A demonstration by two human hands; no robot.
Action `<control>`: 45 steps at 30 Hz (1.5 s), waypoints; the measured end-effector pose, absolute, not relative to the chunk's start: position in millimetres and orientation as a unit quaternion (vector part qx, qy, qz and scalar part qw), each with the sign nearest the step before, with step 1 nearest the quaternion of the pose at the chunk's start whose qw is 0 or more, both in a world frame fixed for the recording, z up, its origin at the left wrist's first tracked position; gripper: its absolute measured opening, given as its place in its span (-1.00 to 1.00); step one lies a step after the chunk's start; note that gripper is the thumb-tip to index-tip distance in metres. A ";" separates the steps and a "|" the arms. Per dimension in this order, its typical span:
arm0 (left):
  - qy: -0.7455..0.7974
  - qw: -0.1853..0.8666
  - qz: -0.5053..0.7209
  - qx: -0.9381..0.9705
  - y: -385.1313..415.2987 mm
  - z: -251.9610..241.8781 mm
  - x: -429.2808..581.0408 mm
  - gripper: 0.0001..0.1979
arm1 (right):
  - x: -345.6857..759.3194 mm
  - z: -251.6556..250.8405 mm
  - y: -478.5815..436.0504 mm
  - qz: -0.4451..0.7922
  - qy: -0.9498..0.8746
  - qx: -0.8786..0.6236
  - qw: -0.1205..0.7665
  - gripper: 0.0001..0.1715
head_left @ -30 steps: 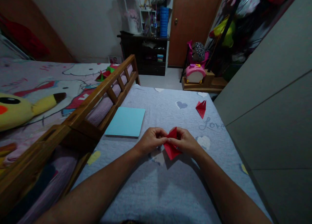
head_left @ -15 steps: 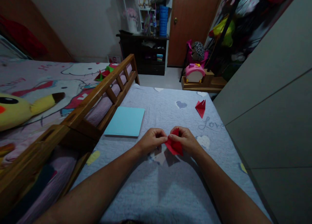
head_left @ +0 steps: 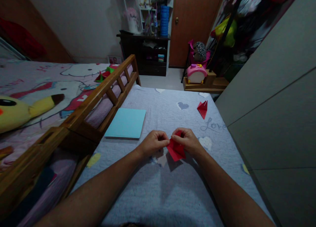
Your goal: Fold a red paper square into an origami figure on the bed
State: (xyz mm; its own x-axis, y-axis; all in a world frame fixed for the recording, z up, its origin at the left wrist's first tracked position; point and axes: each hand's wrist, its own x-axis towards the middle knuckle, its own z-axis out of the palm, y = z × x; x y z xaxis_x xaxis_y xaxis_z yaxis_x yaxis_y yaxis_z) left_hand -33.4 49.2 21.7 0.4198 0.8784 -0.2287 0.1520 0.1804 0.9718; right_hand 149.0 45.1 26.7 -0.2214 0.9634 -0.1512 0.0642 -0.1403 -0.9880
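A red piece of folded origami paper (head_left: 176, 150) is held between my hands, a little above the bed cover. My left hand (head_left: 155, 142) pinches its left edge between thumb and fingertips. On the other side, my right hand (head_left: 187, 139) grips the upper right part, thumb on top and fingers behind the paper. Some of the folds are covered by the fingers. Farther off to the right lies a second red folded paper (head_left: 202, 109) with pointed tips. To the left of my hands rests a flat, square light-blue stack or pad (head_left: 127, 123).
A wooden rail (head_left: 106, 88) runs along the left, with a lower bed beyond it holding a yellow plush toy (head_left: 19, 110) and red and green folded paper (head_left: 105, 75). Pale cabinet doors (head_left: 276, 121) stand close on the right. A dark cabinet (head_left: 145, 54) is at the back.
The red paper has tilted slightly, its lower part dropping a little and showing more of its surface. Both hands keep their hold, nearly in place. The view has shifted slightly.
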 end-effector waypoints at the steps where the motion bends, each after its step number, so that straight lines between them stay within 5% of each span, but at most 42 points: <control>1: 0.452 0.620 0.293 0.571 49.1 22.0 -33.5 -0.80 | 150.7 27.8 45.7 0.569 -0.530 -0.490 0.394 -0.78; 14: 0.475 0.632 0.337 0.511 49.7 26.3 -32.8 -0.77 | 172.4 32.6 54.1 0.579 -0.424 -0.452 0.530 -0.82; 21: 0.495 0.608 0.419 0.458 54.4 23.9 -36.6 -0.75 | 164.8 38.0 41.4 0.712 -0.520 -0.275 0.384 -0.10; 23: 0.495 0.594 0.434 0.463 55.3 24.4 -37.3 -0.77 | 159.1 35.6 38.6 0.672 -0.558 -0.290 0.391 -0.15; 28: 0.466 0.582 0.457 0.485 54.2 26.0 -35.8 -0.80 | 148.0 20.6 39.5 0.523 -0.608 -0.393 0.450 -0.84; 30: 0.434 0.585 0.489 0.479 52.1 26.0 -35.4 -0.79 | 146.7 17.6 40.6 0.515 -0.597 -0.405 0.463 -0.95; 35: 0.373 0.521 0.508 0.576 45.3 27.6 -38.9 -0.67 | 146.9 20.0 41.1 0.527 -0.551 -0.421 0.492 -0.83; 45: 0.408 0.368 0.487 0.679 46.5 29.9 -40.9 -0.96 | 146.2 25.6 38.6 0.535 -0.523 -0.418 0.515 -0.73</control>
State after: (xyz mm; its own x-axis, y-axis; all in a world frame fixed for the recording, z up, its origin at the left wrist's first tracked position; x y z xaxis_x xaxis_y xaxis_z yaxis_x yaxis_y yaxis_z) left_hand -40.9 46.5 29.9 0.1929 0.9123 0.3612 0.1955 -0.3964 0.8970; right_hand 146.2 38.6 25.6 -0.1199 0.9885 0.0917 -0.1131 0.0781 -0.9905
